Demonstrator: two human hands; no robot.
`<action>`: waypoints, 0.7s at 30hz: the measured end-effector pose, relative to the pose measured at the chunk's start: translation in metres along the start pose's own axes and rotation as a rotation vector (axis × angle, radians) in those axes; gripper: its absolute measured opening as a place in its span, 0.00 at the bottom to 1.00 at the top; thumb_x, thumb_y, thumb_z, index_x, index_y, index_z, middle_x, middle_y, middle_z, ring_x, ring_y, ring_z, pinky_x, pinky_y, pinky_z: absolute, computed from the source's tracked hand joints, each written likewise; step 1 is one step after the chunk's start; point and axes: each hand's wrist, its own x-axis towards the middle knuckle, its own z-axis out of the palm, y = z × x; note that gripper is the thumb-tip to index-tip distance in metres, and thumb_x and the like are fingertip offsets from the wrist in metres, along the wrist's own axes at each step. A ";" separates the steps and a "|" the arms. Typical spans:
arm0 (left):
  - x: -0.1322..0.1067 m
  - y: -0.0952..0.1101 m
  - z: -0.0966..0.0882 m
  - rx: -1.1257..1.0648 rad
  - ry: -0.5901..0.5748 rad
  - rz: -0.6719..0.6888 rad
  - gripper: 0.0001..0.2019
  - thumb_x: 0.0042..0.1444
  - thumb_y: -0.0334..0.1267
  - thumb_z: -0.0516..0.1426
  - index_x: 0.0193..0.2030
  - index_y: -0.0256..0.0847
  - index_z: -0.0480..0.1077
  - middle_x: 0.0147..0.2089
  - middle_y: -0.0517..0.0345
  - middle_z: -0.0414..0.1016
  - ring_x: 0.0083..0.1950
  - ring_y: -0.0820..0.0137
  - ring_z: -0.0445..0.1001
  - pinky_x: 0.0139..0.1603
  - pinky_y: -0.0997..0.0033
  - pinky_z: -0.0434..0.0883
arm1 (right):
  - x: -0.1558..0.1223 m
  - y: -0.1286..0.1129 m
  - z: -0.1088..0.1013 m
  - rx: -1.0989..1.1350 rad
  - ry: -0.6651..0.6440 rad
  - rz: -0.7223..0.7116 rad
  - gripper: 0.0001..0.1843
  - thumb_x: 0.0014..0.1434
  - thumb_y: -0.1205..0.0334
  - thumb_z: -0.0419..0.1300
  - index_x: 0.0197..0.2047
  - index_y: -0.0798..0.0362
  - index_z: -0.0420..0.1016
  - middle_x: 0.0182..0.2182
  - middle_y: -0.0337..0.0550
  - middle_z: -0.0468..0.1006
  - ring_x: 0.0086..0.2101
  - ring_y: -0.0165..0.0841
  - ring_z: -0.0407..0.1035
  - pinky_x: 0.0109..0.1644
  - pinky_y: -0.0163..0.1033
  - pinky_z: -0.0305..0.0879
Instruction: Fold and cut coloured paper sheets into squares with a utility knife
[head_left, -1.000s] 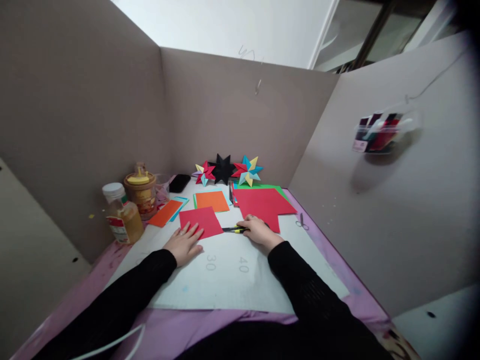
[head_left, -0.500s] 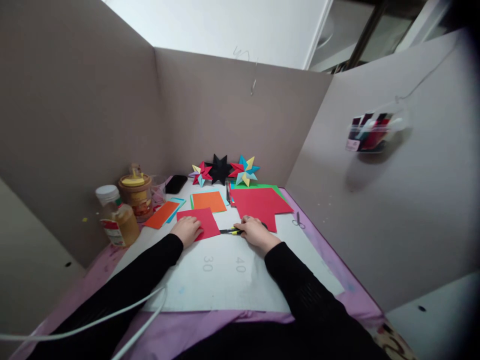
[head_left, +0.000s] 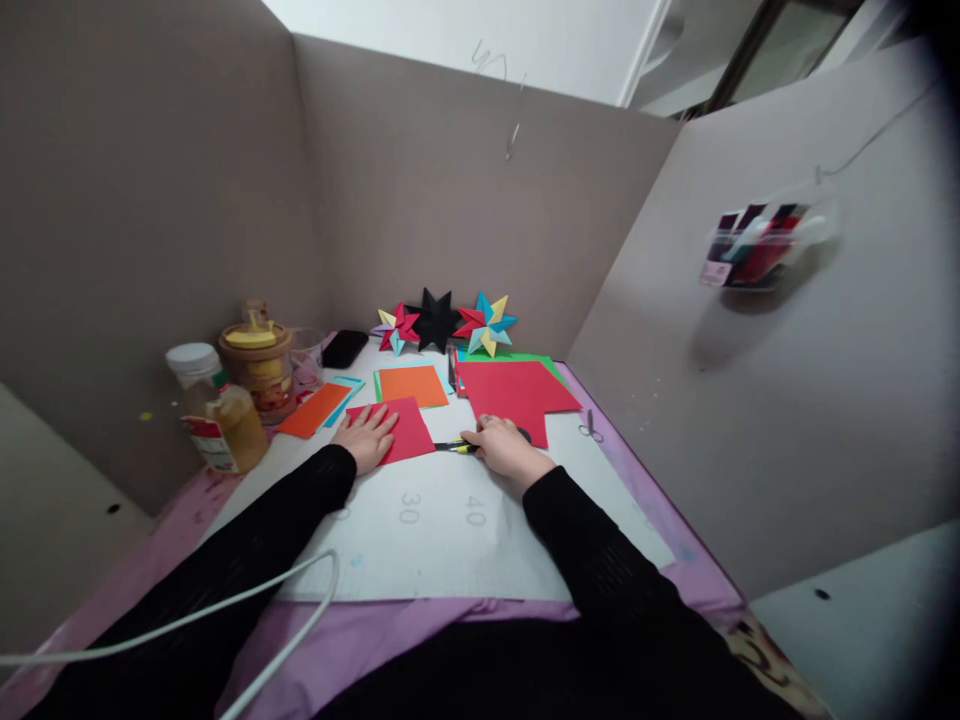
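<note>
My left hand (head_left: 367, 438) lies flat with spread fingers on the left part of a red square of paper (head_left: 409, 430). A slim black-and-yellow tool (head_left: 451, 447) lies low over the white mat, its left tip at the right edge of that red paper. My right hand (head_left: 506, 448) is closed around this tool and covers most of it, so its exact kind is hard to make out. Just beyond the right hand a larger red sheet (head_left: 514, 390), with a corner cut out, rests on a green sheet (head_left: 559, 370).
Orange sheets (head_left: 411, 386) and an orange strip (head_left: 315, 410) lie behind the left hand. Folded paper stars (head_left: 435, 320) stand at the back panel. Jars (head_left: 217, 410) and a phone (head_left: 345, 348) are at left, small scissors (head_left: 591, 428) at right. A white cable (head_left: 300, 575) crosses the left forearm.
My left hand has flattened and spread its fingers on the red paper, a little further left. The right hand still grips the tool. The whole view has shifted slightly as the head moved.
</note>
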 end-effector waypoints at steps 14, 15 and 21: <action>0.001 0.001 -0.001 0.014 -0.047 -0.027 0.27 0.60 0.49 0.36 0.66 0.50 0.45 0.70 0.59 0.40 0.69 0.57 0.37 0.63 0.45 0.41 | -0.008 -0.006 -0.007 -0.048 -0.093 0.032 0.19 0.54 0.62 0.54 0.50 0.45 0.70 0.44 0.49 0.68 0.44 0.41 0.60 0.42 0.39 0.50; 0.002 0.001 -0.001 0.015 -0.049 -0.030 0.27 0.60 0.49 0.36 0.66 0.51 0.45 0.70 0.59 0.40 0.69 0.57 0.37 0.63 0.46 0.41 | -0.007 -0.006 -0.007 -0.039 -0.096 0.032 0.19 0.54 0.62 0.54 0.50 0.45 0.70 0.44 0.49 0.68 0.44 0.41 0.60 0.42 0.39 0.50; 0.001 0.001 -0.001 0.010 -0.050 -0.036 0.27 0.60 0.50 0.36 0.66 0.51 0.45 0.70 0.59 0.40 0.69 0.57 0.37 0.63 0.46 0.41 | -0.012 -0.004 -0.012 0.040 -0.080 0.056 0.19 0.53 0.64 0.54 0.49 0.47 0.72 0.42 0.48 0.69 0.43 0.39 0.61 0.41 0.37 0.51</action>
